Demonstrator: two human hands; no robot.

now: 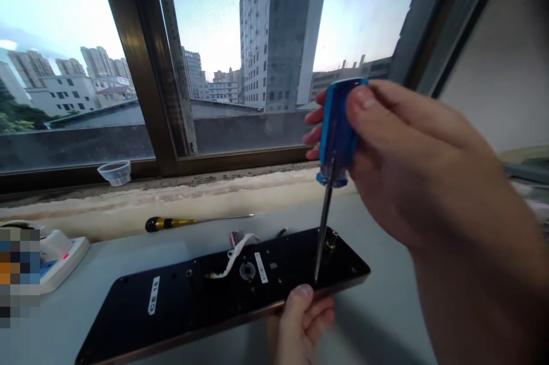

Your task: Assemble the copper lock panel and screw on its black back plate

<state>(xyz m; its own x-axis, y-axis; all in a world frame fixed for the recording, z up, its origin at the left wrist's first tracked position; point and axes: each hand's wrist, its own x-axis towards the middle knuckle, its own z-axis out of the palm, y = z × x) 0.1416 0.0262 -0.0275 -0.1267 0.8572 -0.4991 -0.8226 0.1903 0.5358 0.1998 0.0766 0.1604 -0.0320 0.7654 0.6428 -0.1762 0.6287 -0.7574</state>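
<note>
My right hand (pixel 412 165) is closed around the blue see-through handle of a screwdriver (pixel 338 125). Its metal shaft points down, and the tip meets the near right edge of a long black panel (pixel 206 308). My left hand (pixel 295 325) grips that same edge, thumb on top and fingers underneath, just left of the tip. The panel lies tilted, its underside partly hidden. A label reading "CE 16" (pixel 153 295), a second white label (pixel 261 268), a white cable (pixel 234 256) and a brass-coloured post (pixel 331 241) show on its face.
Behind the panel a yellow and black screwdriver (pixel 180 223) lies along the wall. A clear plastic cup (pixel 115 173) stands on the window ledge. At the left sits a white power strip (pixel 71 265) with a red light. The window (pixel 214 165) rises behind the table.
</note>
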